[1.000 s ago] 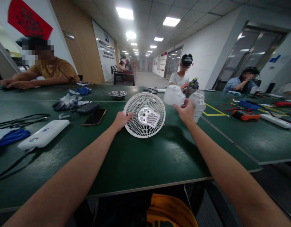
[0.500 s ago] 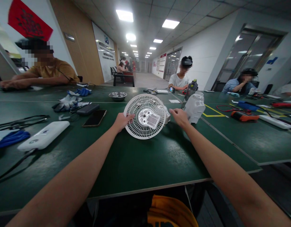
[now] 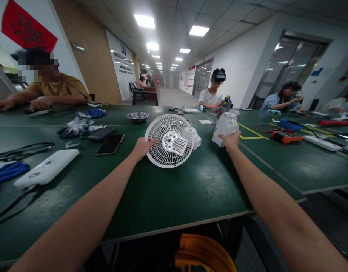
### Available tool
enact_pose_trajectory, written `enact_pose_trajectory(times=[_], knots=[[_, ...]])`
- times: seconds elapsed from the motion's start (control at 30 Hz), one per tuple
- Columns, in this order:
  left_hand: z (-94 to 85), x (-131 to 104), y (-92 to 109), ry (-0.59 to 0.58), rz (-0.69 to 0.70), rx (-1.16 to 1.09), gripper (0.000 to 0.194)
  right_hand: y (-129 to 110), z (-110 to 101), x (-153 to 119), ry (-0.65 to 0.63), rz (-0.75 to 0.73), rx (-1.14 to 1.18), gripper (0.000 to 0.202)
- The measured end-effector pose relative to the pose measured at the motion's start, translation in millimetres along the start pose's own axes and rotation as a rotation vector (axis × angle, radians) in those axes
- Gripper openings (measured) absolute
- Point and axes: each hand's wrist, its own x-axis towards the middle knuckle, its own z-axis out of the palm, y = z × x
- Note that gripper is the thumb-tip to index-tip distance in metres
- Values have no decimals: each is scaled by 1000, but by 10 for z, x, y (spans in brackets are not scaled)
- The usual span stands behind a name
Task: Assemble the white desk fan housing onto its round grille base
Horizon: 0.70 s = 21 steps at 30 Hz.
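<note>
My left hand (image 3: 142, 147) grips the left rim of a round white fan grille (image 3: 168, 162), thumb over its front. The grille stands tilted up on the green table (image 3: 174, 200), with a slotted plate at its centre. Behind its right edge shows a white plastic part (image 3: 196, 139), mostly hidden. On the right, my right hand (image 3: 230, 140) is closed around the lower part of a white plastic housing (image 3: 227, 124) with vent slots near its top. The fingers behind the housing are hidden.
A steel bowl (image 3: 137, 117) sits behind the grille; a phone (image 3: 110, 145), gloves (image 3: 76, 127) and a white power bank (image 3: 48, 168) lie left. A bottle (image 3: 225, 105) stands behind the housing. An orange meter (image 3: 287, 137) lies right. Several people sit around the tables.
My right hand has moved right, from beside the grille onto the white housing, and now grips it. My left hand keeps its hold on the grille. The view has shifted slightly.
</note>
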Motion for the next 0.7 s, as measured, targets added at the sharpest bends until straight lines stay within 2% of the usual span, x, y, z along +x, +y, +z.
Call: enact_pose_trajectory(times=[0.1, 0.23, 0.3, 0.37, 0.43, 0.5, 0.53, 0.6, 0.7], knots=[[-5, 10, -10, 4, 2, 11, 22, 114, 40, 90, 29, 62, 31, 92], [-11, 15, -10, 2, -13, 19, 23, 148, 6, 203, -36, -25, 55, 85], [-16, 11, -3, -1, -20, 26, 23, 101, -39, 196, -33, -53, 13, 93], [-20, 3, 7, -7, -20, 37, 23, -7, -94, 127, 65, -99, -65, 103], [-22, -3, 18, -14, -17, 36, 23, -164, -140, 3, 218, -242, -140, 95], [-19, -7, 25, -12, -20, 22, 23, -335, -143, -159, 218, -474, -138, 76], [-17, -7, 28, -9, -22, 14, 22, -414, -120, -249, 174, -550, -115, 69], [-14, -5, 28, -4, -24, 7, 22, -536, -21, -444, -32, -665, -47, 59], [-15, 4, 12, -15, -17, 10, 23, -621, 206, -739, -373, -737, -21, 64]])
